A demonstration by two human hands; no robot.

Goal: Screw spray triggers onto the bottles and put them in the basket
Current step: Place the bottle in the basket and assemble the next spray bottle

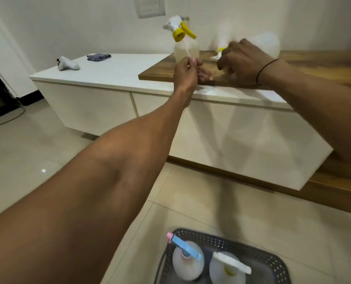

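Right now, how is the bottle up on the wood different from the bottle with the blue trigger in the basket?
The bottle on the wooden top has a yellow-and-white trigger tilted loose above its neck; the blue-trigger bottle has its trigger seated on top. The first stands on the cabinet, with the left hand pinching its dip tube; the second sits in the black basket on the floor. Both are pale, translucent plastic.

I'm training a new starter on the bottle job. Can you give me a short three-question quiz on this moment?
1. How many finished bottles stand in the dark perforated plastic basket?
2. True or false: the yellow-collared white spray trigger is screwed tight onto the translucent plastic bottle.
3. What does the left hand pinch: (a) the trigger's thin dip tube, (b) the folded grey cloth, (c) the basket rim?

Key: 1. two; 2. false, it is tilted above the neck; 3. a
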